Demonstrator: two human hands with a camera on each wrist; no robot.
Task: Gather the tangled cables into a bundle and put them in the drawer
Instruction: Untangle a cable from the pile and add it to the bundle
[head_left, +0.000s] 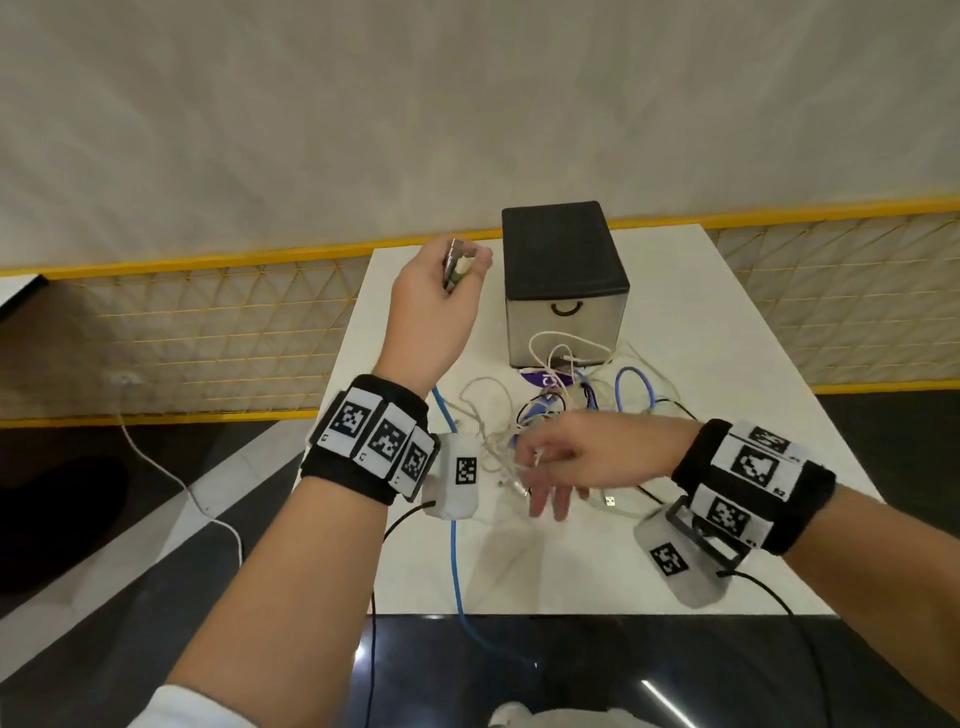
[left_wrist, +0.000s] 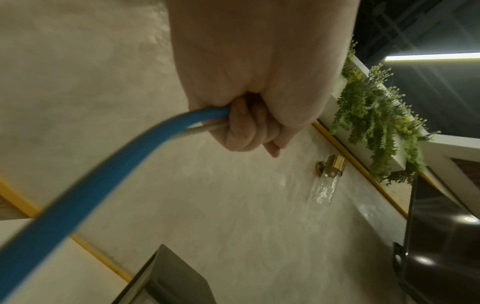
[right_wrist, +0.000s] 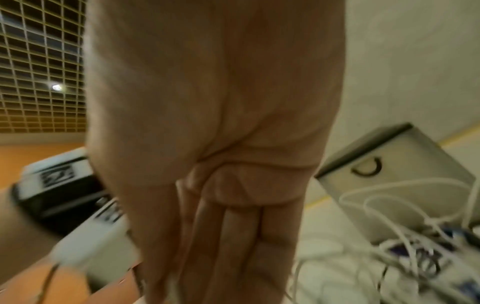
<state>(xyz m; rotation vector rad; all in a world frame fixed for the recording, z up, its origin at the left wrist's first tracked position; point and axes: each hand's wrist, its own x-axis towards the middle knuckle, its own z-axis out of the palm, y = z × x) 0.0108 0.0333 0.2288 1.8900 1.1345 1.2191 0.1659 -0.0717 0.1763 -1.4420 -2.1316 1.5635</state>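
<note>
A tangle of white, blue and black cables (head_left: 561, 400) lies on the white table (head_left: 701, 338), in front of a black-topped drawer box (head_left: 563, 260) whose drawer front (head_left: 566, 327) is closed. My left hand (head_left: 462, 265) is raised left of the box and grips cable plug ends. A blue cable (head_left: 457, 561) runs from that fist down over the table's near edge. In the left wrist view the fist (left_wrist: 249, 127) is curled round the blue cable (left_wrist: 91, 185) and a white one. My right hand (head_left: 550, 467) hovers over the tangle's near side, its fingers (right_wrist: 228, 236) straight and touching white strands.
A yellow mesh railing (head_left: 208, 322) runs behind and beside the table. A white cord (head_left: 171, 478) trails on the floor at left. The table's near edge (head_left: 597, 613) meets a dark glossy floor. A wall lamp (left_wrist: 327, 181) and hanging plants (left_wrist: 376, 123) are overhead.
</note>
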